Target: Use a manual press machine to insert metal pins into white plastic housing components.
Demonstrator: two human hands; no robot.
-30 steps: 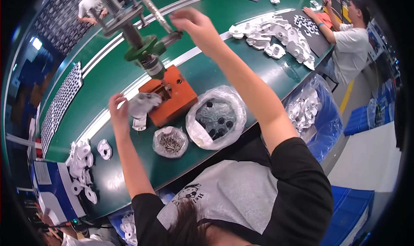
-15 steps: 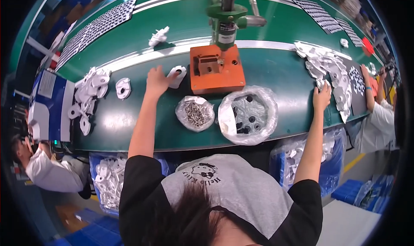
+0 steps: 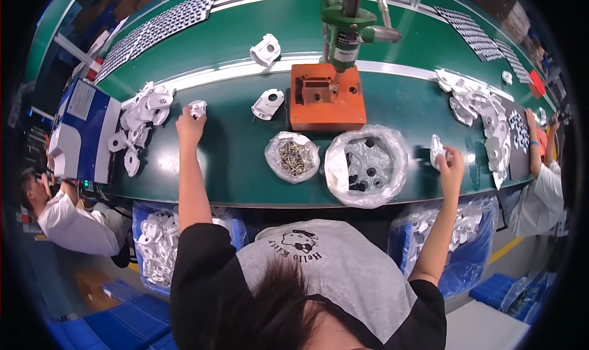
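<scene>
Shifted left hand (image 3: 191, 126) leftward, right hand (image 3: 451, 164) nearer; pinching left white part (image 3: 197, 109), right white part (image 3: 436, 152) (long axis near-far), with orange block (image 3: 328, 118) between.

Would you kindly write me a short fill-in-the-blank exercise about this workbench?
1. The left hand is at one part and the right hand holds another part; both are ____ in colour.
2. The press above the orange block is mainly painted ____.
3. The bag of metal pieces lies to the person's ____ of the larger bag.

Missing words: white; green; left.
</scene>
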